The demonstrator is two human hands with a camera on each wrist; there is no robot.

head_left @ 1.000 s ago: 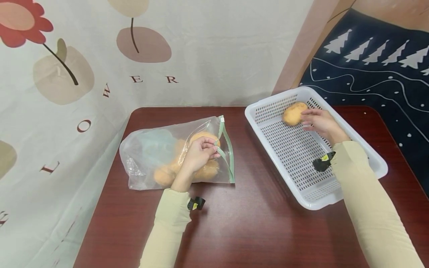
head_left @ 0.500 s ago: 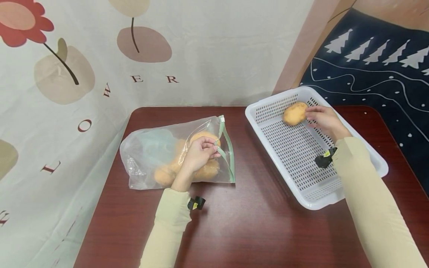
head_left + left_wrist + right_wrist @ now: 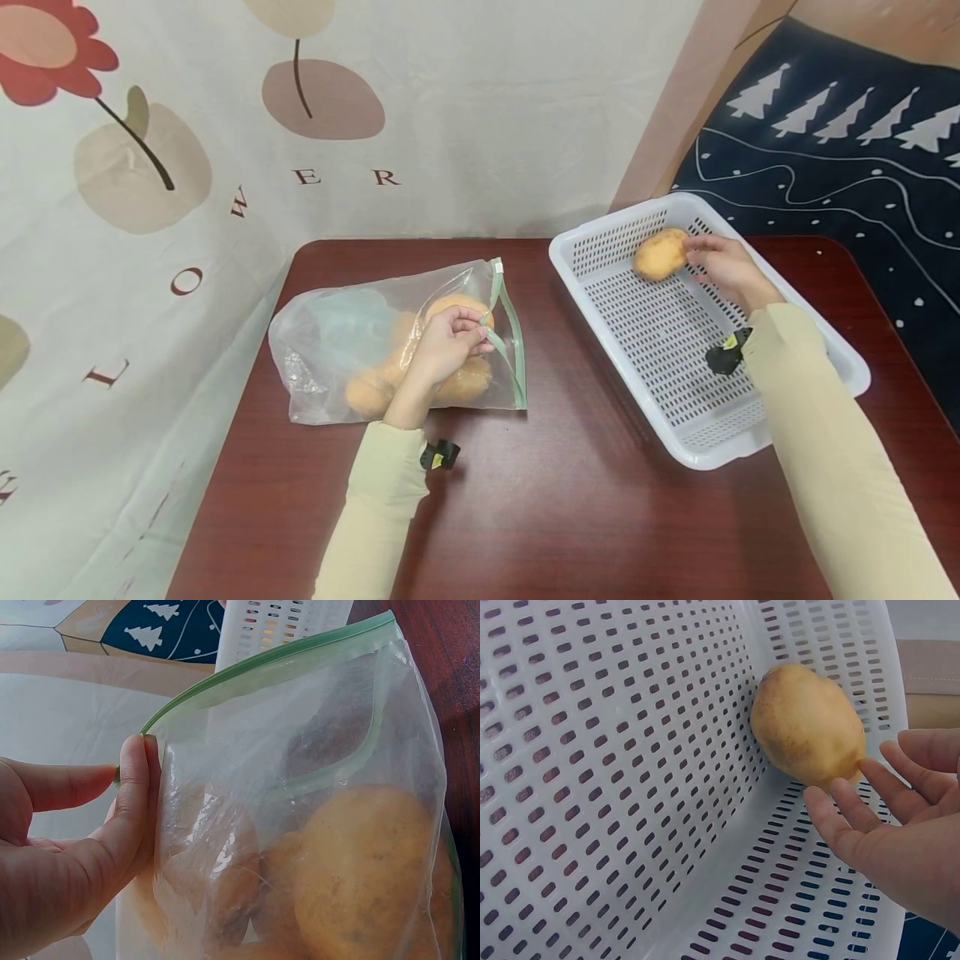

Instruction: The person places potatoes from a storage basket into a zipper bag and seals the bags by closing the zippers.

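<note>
A yellow potato (image 3: pixel 660 255) lies at the far end of a white slotted plastic basket (image 3: pixel 630 333). My right hand (image 3: pixel 727 271) is inside the basket, just right of the potato, its fingers spread and loosely bent. In the right wrist view the fingertips (image 3: pixel 840 789) reach the potato's edge; whether they touch it I cannot tell. To the left, a clear zip bag (image 3: pixel 322 367) lies on its side with several potatoes (image 3: pixel 360 870) in it. My left hand (image 3: pixel 444 343) pinches the green zip edge (image 3: pixel 247 669) at the mouth, which gapes.
The dark red wooden table (image 3: pixel 570 508) carries both bag and basket. Behind it hangs a pale printed cloth (image 3: pixel 480 108). A navy cloth (image 3: pixel 825 192) with white trees is beyond the basket on the right.
My right hand has shifted slightly to the right and a little forward beside the potato. The left hand and the bag stay in place.
</note>
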